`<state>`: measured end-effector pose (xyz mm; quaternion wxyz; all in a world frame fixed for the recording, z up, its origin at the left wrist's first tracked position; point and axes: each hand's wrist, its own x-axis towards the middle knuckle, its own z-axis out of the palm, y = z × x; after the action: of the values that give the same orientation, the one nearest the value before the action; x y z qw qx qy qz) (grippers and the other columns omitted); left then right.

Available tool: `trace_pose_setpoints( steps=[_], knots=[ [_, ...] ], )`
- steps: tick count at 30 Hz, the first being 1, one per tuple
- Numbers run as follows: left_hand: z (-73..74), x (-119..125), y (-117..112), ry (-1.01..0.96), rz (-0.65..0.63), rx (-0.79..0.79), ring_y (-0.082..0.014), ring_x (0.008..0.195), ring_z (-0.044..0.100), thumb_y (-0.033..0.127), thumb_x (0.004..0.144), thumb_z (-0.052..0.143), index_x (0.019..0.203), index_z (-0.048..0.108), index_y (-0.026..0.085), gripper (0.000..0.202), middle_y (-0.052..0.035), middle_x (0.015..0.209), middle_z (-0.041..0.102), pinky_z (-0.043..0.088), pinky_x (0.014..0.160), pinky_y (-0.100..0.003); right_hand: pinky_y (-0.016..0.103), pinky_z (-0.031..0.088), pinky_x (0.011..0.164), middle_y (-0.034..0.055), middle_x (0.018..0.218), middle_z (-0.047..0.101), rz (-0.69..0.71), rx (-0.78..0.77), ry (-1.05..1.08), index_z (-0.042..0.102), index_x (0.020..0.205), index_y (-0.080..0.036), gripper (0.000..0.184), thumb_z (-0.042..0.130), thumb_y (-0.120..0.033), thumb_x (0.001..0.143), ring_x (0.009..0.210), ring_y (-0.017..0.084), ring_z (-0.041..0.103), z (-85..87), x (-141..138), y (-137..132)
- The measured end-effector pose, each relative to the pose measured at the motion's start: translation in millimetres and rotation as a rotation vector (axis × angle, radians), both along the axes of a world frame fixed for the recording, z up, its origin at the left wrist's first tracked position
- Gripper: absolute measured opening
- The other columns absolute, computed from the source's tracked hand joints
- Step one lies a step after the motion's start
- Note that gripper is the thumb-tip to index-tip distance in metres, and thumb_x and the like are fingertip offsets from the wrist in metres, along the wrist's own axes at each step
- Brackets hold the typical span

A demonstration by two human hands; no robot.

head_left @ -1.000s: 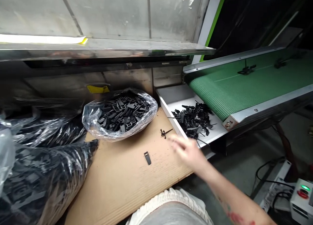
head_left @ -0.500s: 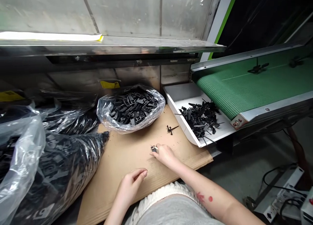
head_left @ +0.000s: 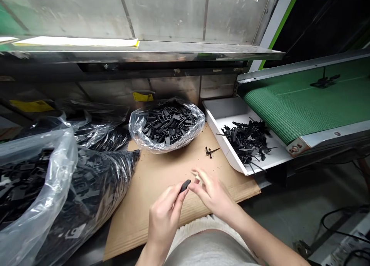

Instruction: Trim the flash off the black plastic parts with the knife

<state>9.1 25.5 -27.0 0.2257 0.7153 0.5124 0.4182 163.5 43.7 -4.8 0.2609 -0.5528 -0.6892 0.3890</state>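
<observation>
Between the thumb and fingers of my left hand (head_left: 165, 209) is a small black plastic part (head_left: 185, 186), held above the cardboard. My right hand (head_left: 212, 192) is just to its right, its fingers curled and its thumb close to the part. A small pale object (head_left: 197, 179) shows among the right fingers; its kind is unclear. Beyond the hands, a black branched plastic piece (head_left: 212, 152) with a thin spike lies on the cardboard sheet (head_left: 162, 169). Behind it stands a clear plastic bag (head_left: 167, 146) with its mouth open, full of flat black parts.
At right, a white tray (head_left: 224, 152) holds a heap of black branched pieces below the end of a green conveyor belt (head_left: 312, 111), which carries another piece (head_left: 325, 81). Large bags of black parts (head_left: 101, 185) crowd the left. A metal shelf (head_left: 173, 57) spans the back.
The black part has passed from my right hand to my left. My left hand has moved up and right, and both hands are now close together. The view has shifted left.
</observation>
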Motion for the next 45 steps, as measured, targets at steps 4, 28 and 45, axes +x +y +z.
trace_pose_setpoints(
  steps=[4, 28, 45],
  knots=[
    [21.0, 0.2, -6.1, 0.050, -0.005, 0.198, -0.0101, 0.070, 0.059, 0.011, 0.080, 0.057, 0.096, 0.062, 0.017, 0.018, -0.0011, 0.078, 0.064, 0.044, 0.069, -0.018, 0.030, 0.042, 0.069, 0.0068, 0.083, 0.061, -0.038, 0.396, -0.140, 0.056, 0.111, -0.017, 0.029, 0.036, -0.025, 0.092, 0.077, 0.018, 0.055, 14.2, 13.0, -22.9],
    [32.5, 0.2, -18.6, 0.133, -0.064, 0.372, -0.0119, 0.075, 0.057, 0.001, 0.077, 0.058, 0.102, 0.059, 0.010, 0.027, -0.0060, 0.086, 0.063, 0.044, 0.073, -0.021, 0.025, 0.039, 0.056, 0.0067, 0.072, 0.062, -0.371, 0.508, -0.292, 0.067, 0.094, -0.015, 0.027, 0.042, -0.024, 0.088, 0.062, 0.016, 0.057, -2.9, 48.3, -0.8],
    [43.9, -3.7, -10.8, -0.600, 0.047, -0.598, -0.0056, 0.039, 0.039, 0.031, 0.076, 0.059, 0.090, 0.060, 0.018, 0.019, 0.0034, 0.053, 0.057, 0.031, 0.038, -0.016, 0.017, 0.023, 0.037, -0.0045, 0.047, 0.051, -0.009, -0.384, 0.832, 0.054, 0.058, -0.013, 0.025, 0.060, -0.030, 0.076, 0.038, 0.003, 0.031, 18.8, 4.2, -2.7]
  ],
)
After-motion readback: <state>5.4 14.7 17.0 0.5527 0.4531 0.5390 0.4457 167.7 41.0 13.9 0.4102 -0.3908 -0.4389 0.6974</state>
